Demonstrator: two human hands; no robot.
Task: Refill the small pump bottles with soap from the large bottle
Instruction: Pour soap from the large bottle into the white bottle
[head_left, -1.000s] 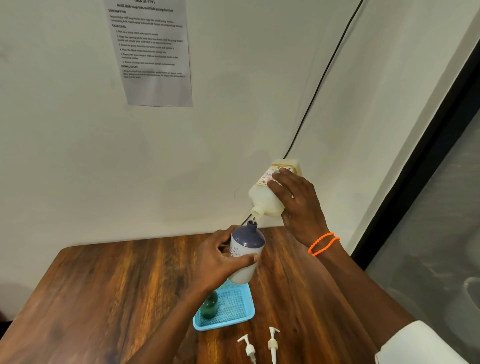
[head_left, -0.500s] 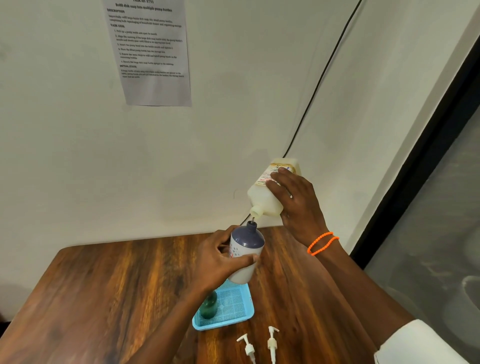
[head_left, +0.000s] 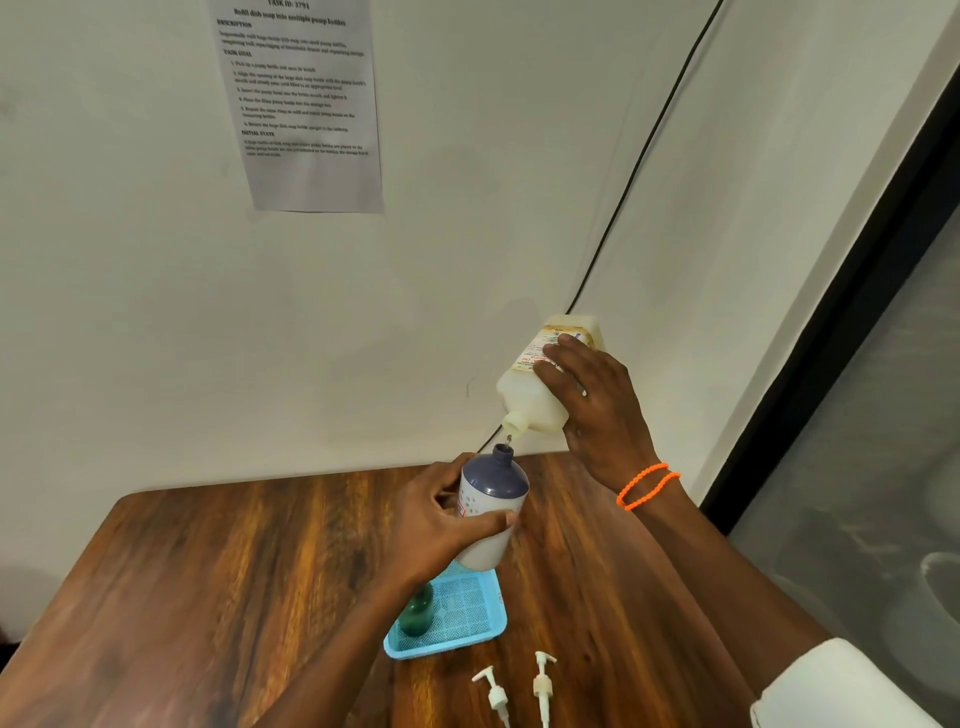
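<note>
Head-worn view looks forward and down, close over the table (head_left: 218, 587) and wall (head_left: 156, 338).

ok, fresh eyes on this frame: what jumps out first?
The pour at centre: the right hand tips the large bottle spout-down just above the open neck of the small bottle, which the left hand holds over the blue tray. Next, two loose pump heads lying on the wooden table near the front edge, and the orange bracelet on the right wrist.
</note>
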